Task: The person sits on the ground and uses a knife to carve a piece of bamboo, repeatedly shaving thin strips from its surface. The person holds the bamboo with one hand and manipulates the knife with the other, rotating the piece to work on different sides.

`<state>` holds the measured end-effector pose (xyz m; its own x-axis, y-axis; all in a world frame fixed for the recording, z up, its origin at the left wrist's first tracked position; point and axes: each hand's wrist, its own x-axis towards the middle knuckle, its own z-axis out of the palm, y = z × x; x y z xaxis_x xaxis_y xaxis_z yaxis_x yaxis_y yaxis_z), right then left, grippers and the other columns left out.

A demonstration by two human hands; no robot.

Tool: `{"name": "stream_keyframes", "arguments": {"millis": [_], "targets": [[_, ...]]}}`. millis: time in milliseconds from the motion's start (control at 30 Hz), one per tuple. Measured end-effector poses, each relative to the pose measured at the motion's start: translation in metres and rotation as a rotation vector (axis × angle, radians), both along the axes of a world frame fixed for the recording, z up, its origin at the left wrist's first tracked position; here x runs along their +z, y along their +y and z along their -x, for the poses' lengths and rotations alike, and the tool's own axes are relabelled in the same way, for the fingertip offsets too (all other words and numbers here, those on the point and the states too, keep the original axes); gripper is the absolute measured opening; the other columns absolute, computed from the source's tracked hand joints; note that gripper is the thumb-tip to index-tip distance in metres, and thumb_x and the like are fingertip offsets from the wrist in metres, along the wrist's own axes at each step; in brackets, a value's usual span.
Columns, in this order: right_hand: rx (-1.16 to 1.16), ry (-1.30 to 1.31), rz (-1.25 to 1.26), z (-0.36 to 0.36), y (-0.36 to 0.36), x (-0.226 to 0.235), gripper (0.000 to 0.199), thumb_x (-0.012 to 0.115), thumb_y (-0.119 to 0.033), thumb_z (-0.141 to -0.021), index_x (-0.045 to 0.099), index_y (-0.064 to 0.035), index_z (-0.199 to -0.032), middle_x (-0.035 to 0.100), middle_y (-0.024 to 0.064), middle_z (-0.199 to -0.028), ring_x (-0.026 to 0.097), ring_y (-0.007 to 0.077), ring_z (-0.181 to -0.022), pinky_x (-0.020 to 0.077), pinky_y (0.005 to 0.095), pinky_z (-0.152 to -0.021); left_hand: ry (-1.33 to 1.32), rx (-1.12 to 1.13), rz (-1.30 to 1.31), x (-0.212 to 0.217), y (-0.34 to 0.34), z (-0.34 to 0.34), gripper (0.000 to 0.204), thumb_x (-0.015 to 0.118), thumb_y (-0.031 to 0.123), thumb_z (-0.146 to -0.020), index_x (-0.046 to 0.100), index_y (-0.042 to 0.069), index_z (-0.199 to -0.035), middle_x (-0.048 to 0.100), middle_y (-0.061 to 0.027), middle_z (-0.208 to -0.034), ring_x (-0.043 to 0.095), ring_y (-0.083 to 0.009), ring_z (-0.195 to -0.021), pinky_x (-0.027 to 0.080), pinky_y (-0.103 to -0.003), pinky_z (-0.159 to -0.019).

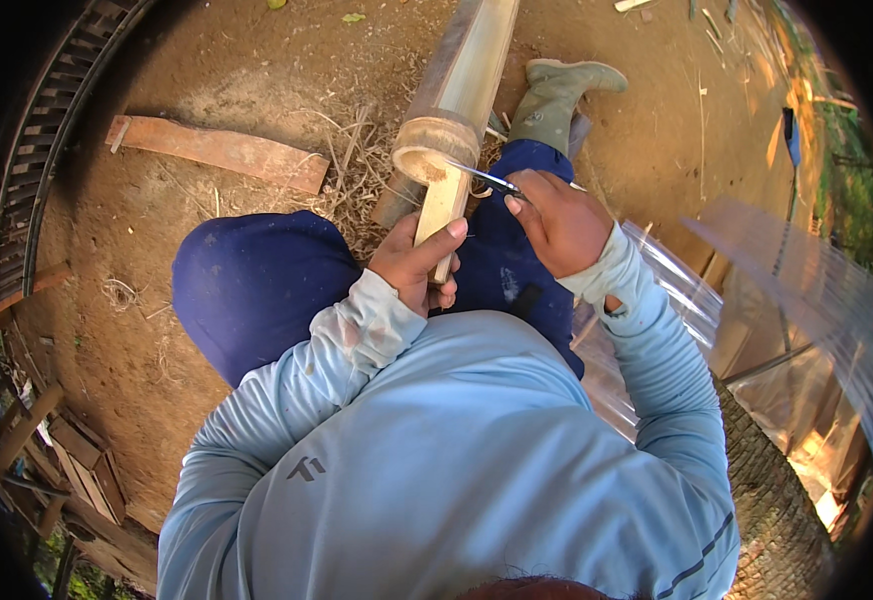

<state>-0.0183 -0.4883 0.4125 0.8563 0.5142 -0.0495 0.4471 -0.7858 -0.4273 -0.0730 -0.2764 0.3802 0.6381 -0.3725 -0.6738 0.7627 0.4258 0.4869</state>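
Left hand (409, 262) pinches near end of bamboo culm (454, 130) | Right hand (563, 222) clasps knife (495, 181), tip at culm's rim

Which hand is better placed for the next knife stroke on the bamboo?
Likely the right hand: it holds the knife, blade beside the ring-shaped part of the bamboo, while the left hand grips the bamboo's narrow end.
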Motion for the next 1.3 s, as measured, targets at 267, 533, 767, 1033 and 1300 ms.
{"name": "stream_keyframes", "arguments": {"millis": [267, 533, 767, 1033, 1300], "targets": [[0.046, -0.014, 0.121, -0.009, 0.002, 0.008, 0.017, 0.057, -0.022, -0.097, 0.054, -0.0070, -0.104, 0.062, 0.0175, -0.083, 0.063, 0.0403, -0.073, 0.0500, 0.0490, -0.061, 0.070, -0.020, -0.015, 0.002, 0.006, -0.004, 0.040, 0.067, 0.037, -0.092, 0.049, 0.016, -0.121, 0.049, -0.0024, -0.077, 0.044, -0.0096, -0.055, 0.039, -0.025, -0.050], [0.052, 0.116, 0.279, -0.021, 0.012, 0.017, 0.018, 0.058, -0.020, -0.096, 0.048, -0.0048, -0.101, 0.061, 0.0224, -0.078, 0.060, 0.0452, -0.071, 0.0469, 0.0521, -0.061, 0.086, 0.009, 0.078, -0.007, 0.011, -0.006, 0.034, 0.069, 0.031, -0.091, 0.051, 0.012, -0.112, 0.050, -0.0020, -0.073, 0.045, -0.0092, -0.054, 0.036, -0.023, -0.045], [0.054, 0.195, 0.328, -0.027, 0.019, 0.024, 0.022, 0.058, -0.023, -0.096, 0.047, -0.0043, -0.095, 0.064, 0.0225, -0.075, 0.063, 0.0451, -0.071, 0.0500, 0.0532, -0.061, 0.073, -0.031, 0.066, -0.010, 0.013, -0.007, 0.035, 0.070, 0.030, -0.090, 0.052, 0.009, -0.112, 0.049, -0.0020, -0.073, 0.045, -0.0083, -0.056, 0.038, -0.022, -0.044], [0.111, 0.187, 0.324, -0.032, 0.020, 0.018, 0.023, 0.059, -0.024, -0.097, 0.047, -0.0053, -0.101, 0.060, 0.0233, -0.072, 0.061, 0.0447, -0.066, 0.0457, 0.0526, -0.056, 0.098, -0.004, 0.070, -0.004, 0.016, -0.010, 0.041, 0.076, 0.031, -0.086, 0.053, 0.007, -0.109, 0.051, -0.0022, -0.070, 0.048, -0.0096, -0.049, 0.041, -0.024, -0.042], [0.107, 0.250, 0.228, -0.029, 0.025, 0.014, 0.021, 0.057, -0.024, -0.098, 0.048, -0.0044, -0.098, 0.064, 0.0221, -0.075, 0.063, 0.0434, -0.069, 0.0482, 0.0521, -0.059, 0.044, -0.005, 0.056, -0.011, 0.017, -0.001, 0.041, 0.076, 0.032, -0.086, 0.053, 0.007, -0.109, 0.051, -0.0023, -0.071, 0.048, -0.0101, -0.050, 0.040, -0.024, -0.041]]}}
